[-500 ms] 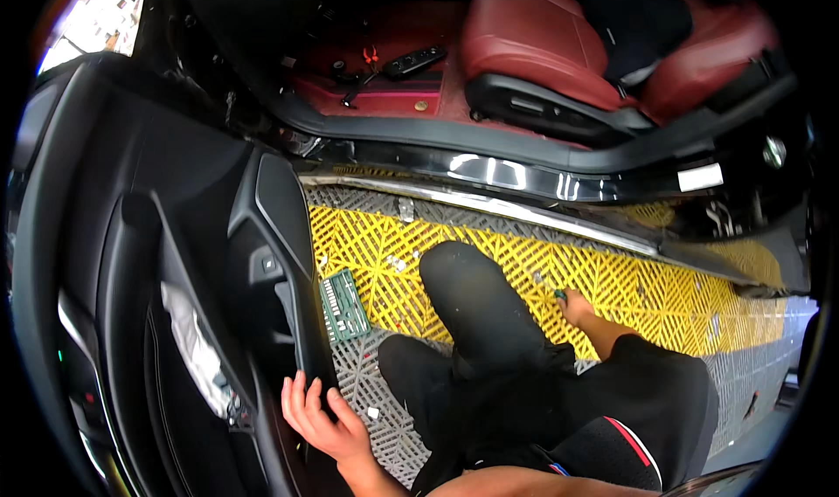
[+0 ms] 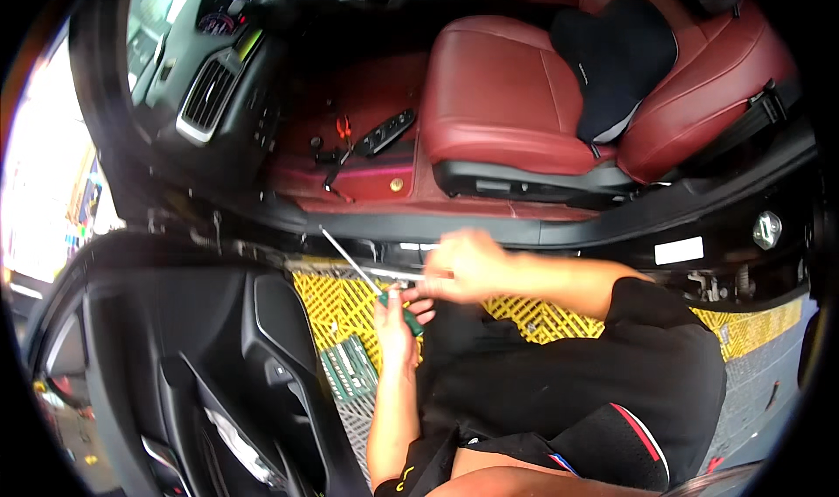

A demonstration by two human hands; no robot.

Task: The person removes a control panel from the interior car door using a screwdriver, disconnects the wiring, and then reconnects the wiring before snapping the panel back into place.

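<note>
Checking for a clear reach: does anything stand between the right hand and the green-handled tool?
Yes: fingers of the left hand, which holds the green-handled tool, lie on the side toward the right hand. I see nothing else between, though the right hand is blurred.

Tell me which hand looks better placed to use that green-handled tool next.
Probably the left hand: it holds the green-handled tool, shaft pointing forward and left. The right hand is close by but blurred; whether it holds anything is unclear.
</note>
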